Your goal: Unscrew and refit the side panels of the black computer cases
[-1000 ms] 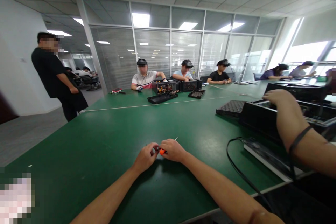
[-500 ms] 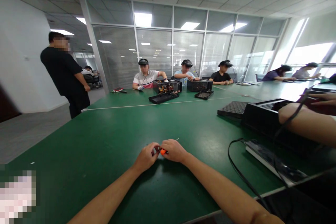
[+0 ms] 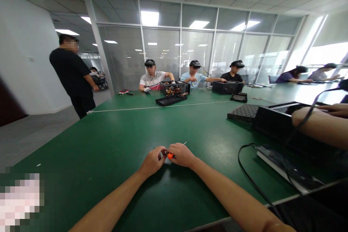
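My right hand is closed around a screwdriver with an orange handle end. Its thin, pale shaft sticks out past the far side of the hand, pointing away to the right. Most of the handle is hidden by my fingers. Just left of it, my left hand has its thumb and fingertips curled together, close against the screwdriver's handle end. Whatever sits between those fingertips is too small to make out. Both hands rest low over the green table.
At right, a co-worker's arm reaches over a black computer case; its panel lies alongside. A power strip and black cable lie nearer. Across the table, people work at opened cases. Someone stands at left.
My hands keep nearly the same pose. Across the table, the middle co-worker's case and its panel have been shifted to the right. The view has turned slightly.
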The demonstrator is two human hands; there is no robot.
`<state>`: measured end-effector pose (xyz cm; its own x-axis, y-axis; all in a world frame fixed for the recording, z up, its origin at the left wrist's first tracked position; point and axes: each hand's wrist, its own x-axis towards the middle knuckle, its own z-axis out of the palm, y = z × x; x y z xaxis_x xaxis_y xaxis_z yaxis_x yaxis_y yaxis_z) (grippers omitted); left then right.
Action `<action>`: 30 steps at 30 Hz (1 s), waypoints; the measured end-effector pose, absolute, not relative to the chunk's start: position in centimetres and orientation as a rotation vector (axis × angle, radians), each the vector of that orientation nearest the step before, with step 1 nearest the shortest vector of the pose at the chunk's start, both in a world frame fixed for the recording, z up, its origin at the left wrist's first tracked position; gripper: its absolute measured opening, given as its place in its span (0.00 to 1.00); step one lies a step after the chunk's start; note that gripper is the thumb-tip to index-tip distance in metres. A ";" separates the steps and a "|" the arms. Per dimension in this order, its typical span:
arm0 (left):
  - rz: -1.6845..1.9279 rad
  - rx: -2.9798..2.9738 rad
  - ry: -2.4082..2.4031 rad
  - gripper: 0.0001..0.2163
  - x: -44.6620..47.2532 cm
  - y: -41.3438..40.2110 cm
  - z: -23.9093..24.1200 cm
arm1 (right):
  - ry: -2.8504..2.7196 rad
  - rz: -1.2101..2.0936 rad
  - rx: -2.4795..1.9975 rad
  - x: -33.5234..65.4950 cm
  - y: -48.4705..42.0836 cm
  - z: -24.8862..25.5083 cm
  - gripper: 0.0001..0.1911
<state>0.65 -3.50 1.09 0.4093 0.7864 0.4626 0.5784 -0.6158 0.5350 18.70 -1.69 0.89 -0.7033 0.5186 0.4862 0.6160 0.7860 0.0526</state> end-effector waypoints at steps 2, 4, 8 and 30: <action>1.011 2.373 1.196 0.07 0.6 -3.5 1.1 | -2.517 -0.288 -0.843 18.7 -1.7 0.9 0.04; 1.006 2.371 1.197 0.07 0.6 -3.5 1.1 | -2.512 -0.288 -0.841 18.7 -1.7 0.8 0.04; 1.011 2.375 1.189 0.07 0.6 -3.6 1.1 | -2.517 -0.299 -0.847 18.6 -1.6 0.8 0.04; 1.015 2.418 1.172 0.06 0.5 -3.6 1.1 | -2.524 -0.281 -0.858 18.6 -1.9 1.0 0.05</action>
